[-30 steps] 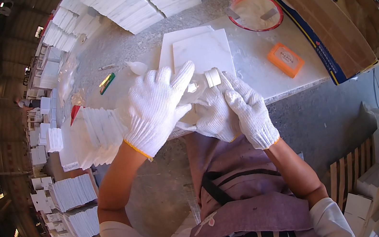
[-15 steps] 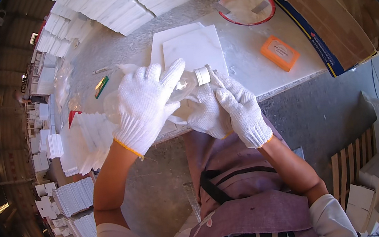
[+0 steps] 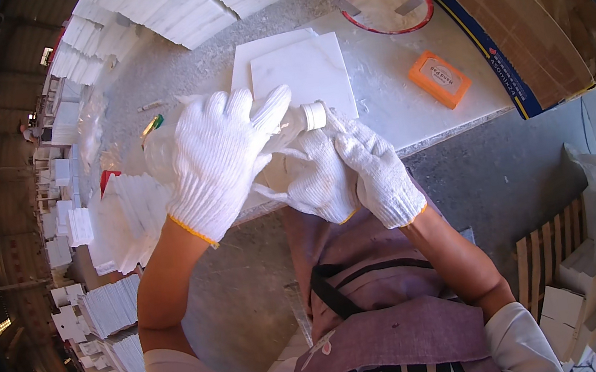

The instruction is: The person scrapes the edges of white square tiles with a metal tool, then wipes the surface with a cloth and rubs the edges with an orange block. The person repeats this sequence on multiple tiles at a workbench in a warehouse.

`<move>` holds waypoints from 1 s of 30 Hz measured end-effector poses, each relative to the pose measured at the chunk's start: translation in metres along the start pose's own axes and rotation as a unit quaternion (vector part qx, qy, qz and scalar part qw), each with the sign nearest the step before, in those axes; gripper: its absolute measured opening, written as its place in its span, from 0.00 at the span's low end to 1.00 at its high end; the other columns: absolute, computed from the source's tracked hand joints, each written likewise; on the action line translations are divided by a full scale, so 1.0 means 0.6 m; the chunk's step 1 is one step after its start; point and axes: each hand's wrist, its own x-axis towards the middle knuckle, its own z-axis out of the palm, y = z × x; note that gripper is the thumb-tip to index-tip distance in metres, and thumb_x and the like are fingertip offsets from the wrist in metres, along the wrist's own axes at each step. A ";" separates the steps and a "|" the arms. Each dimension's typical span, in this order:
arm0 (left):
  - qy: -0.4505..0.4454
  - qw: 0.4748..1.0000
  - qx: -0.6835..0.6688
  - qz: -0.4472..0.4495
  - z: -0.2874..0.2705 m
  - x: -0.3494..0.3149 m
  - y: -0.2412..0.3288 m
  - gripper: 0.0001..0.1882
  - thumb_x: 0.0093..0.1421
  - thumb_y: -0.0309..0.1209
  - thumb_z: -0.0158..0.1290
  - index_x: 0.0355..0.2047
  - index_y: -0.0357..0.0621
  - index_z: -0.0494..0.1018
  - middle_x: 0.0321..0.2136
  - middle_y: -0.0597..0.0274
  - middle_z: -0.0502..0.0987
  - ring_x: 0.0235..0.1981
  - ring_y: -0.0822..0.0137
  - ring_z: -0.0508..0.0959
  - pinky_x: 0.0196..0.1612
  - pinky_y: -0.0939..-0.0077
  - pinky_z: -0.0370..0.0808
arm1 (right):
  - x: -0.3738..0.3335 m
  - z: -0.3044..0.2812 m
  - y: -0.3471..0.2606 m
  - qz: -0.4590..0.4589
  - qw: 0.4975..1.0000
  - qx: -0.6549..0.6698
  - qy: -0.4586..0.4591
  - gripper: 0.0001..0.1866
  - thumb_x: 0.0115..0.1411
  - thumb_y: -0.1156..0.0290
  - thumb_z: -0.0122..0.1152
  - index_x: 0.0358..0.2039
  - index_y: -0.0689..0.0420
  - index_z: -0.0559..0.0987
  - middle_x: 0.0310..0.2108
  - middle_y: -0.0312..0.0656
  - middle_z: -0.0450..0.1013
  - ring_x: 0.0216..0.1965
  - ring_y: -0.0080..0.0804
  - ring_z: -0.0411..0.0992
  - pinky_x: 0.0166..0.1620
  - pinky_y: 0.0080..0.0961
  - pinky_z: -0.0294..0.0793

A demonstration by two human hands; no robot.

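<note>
My left hand [image 3: 214,156], in a white knit glove with a yellow cuff edge, is closed around a clear plastic bottle [image 3: 290,130] lying on its side. The bottle's white cap [image 3: 314,115] points right; much of its body is hidden behind the hand. My right hand [image 3: 378,171], gloved likewise, pinches a loose white knit glove [image 3: 322,182] just right of the cap. The loose glove hangs below the bottle neck, its yellow edge downward. Beyond the bottle, two flat white marble tiles [image 3: 301,71] overlap on the table.
An orange box [image 3: 439,80] sits to the right on the table [image 3: 394,108]. Behind it are a red-rimmed round sieve-like item [image 3: 386,2] and a large open cardboard box [image 3: 504,27]. White tile stacks [image 3: 185,4] stand at the back; loose tiles [image 3: 136,216] lean at the left.
My left hand and the bottle have shifted slightly left. The loose glove's dangling fingers now spread farther left under the bottle neck. My right hand stays nearly in place.
</note>
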 end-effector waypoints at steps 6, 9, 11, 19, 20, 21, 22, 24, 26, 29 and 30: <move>0.055 0.997 0.043 0.020 0.011 0.000 -0.008 0.36 0.42 0.40 0.64 0.56 0.63 0.70 0.32 0.66 0.67 0.36 0.65 0.73 0.41 0.67 0.70 | 0.006 0.004 0.006 0.017 1.000 0.004 0.000 0.22 0.67 0.71 0.53 0.60 0.63 0.68 0.54 0.40 0.71 0.53 0.26 0.68 0.58 0.25 0.67; 0.086 0.993 0.082 0.027 0.027 -0.003 -0.005 0.32 0.47 0.40 0.61 0.55 0.63 0.71 0.31 0.66 0.68 0.34 0.64 0.73 0.39 0.67 0.71 | 0.008 0.011 0.004 0.019 0.999 -0.029 0.008 0.23 0.67 0.70 0.52 0.61 0.63 0.67 0.56 0.41 0.69 0.56 0.28 0.67 0.60 0.28 0.65; 0.087 0.993 0.080 0.016 0.038 -0.007 -0.002 0.30 0.49 0.40 0.58 0.56 0.63 0.70 0.32 0.66 0.68 0.33 0.64 0.73 0.39 0.68 0.71 | 0.007 0.015 0.006 0.015 0.999 -0.039 0.019 0.23 0.67 0.71 0.52 0.61 0.63 0.67 0.56 0.41 0.69 0.56 0.29 0.67 0.61 0.28 0.64; 0.179 0.883 -0.346 -0.263 0.127 -0.057 -0.005 0.42 0.46 0.33 0.68 0.61 0.48 0.63 0.53 0.56 0.69 0.53 0.60 0.71 0.56 0.65 0.67 | -0.003 0.016 -0.064 -0.025 0.998 -0.062 -0.014 0.26 0.66 0.69 0.52 0.63 0.65 0.65 0.63 0.44 0.64 0.63 0.30 0.61 0.65 0.29 0.57; 0.235 0.826 -0.398 -0.323 0.137 -0.070 -0.011 0.41 0.47 0.33 0.68 0.62 0.45 0.62 0.55 0.55 0.68 0.55 0.60 0.70 0.58 0.65 0.66 | -0.007 0.008 -0.084 -0.032 0.996 -0.081 -0.019 0.26 0.66 0.69 0.52 0.62 0.65 0.65 0.64 0.44 0.63 0.63 0.30 0.61 0.65 0.29 0.56; 0.278 0.767 -0.435 -0.381 0.142 -0.076 -0.024 0.42 0.48 0.32 0.68 0.62 0.41 0.61 0.56 0.54 0.67 0.56 0.62 0.68 0.59 0.66 0.65 | -0.015 0.001 -0.109 -0.059 0.989 -0.136 -0.004 0.25 0.66 0.70 0.52 0.62 0.66 0.65 0.63 0.44 0.64 0.63 0.29 0.61 0.65 0.28 0.56; 0.317 0.700 -0.468 -0.437 0.149 -0.082 -0.041 0.43 0.49 0.32 0.68 0.62 0.37 0.59 0.57 0.53 0.66 0.58 0.63 0.67 0.61 0.67 0.64 | -0.024 -0.009 -0.133 -0.086 0.978 -0.191 0.012 0.25 0.66 0.71 0.52 0.62 0.66 0.65 0.63 0.43 0.64 0.63 0.29 0.61 0.65 0.27 0.56; 0.405 0.628 -0.449 -0.490 0.190 -0.088 -0.094 0.45 0.49 0.35 0.69 0.62 0.36 0.58 0.57 0.52 0.66 0.58 0.62 0.67 0.60 0.68 0.64 | -0.043 -0.035 -0.174 -0.119 0.917 -0.364 0.111 0.23 0.66 0.71 0.51 0.60 0.66 0.68 0.61 0.44 0.67 0.60 0.28 0.64 0.63 0.26 0.58; 0.436 0.605 -0.411 -0.524 0.220 -0.093 -0.133 0.46 0.48 0.35 0.69 0.63 0.35 0.57 0.55 0.52 0.66 0.57 0.60 0.66 0.61 0.67 0.63 | -0.053 -0.050 -0.208 -0.148 0.800 -0.564 0.141 0.20 0.66 0.70 0.52 0.57 0.64 0.73 0.57 0.44 0.71 0.56 0.28 0.68 0.61 0.25 0.62; 0.463 0.569 -0.385 -0.560 0.308 -0.110 -0.171 0.46 0.49 0.35 0.69 0.62 0.35 0.57 0.56 0.52 0.65 0.58 0.59 0.65 0.62 0.67 0.61 | -0.045 -0.044 -0.203 -0.159 0.730 -0.644 0.164 0.18 0.66 0.69 0.53 0.54 0.61 0.76 0.51 0.46 0.75 0.52 0.28 0.71 0.57 0.24 0.66; 0.468 0.557 -0.383 -0.569 0.323 -0.111 -0.176 0.45 0.49 0.35 0.69 0.62 0.34 0.57 0.57 0.52 0.65 0.59 0.59 0.65 0.63 0.67 0.61 | -0.038 -0.040 -0.200 -0.166 0.709 -0.668 0.154 0.18 0.66 0.69 0.53 0.54 0.60 0.76 0.50 0.46 0.75 0.51 0.27 0.71 0.56 0.24 0.67</move>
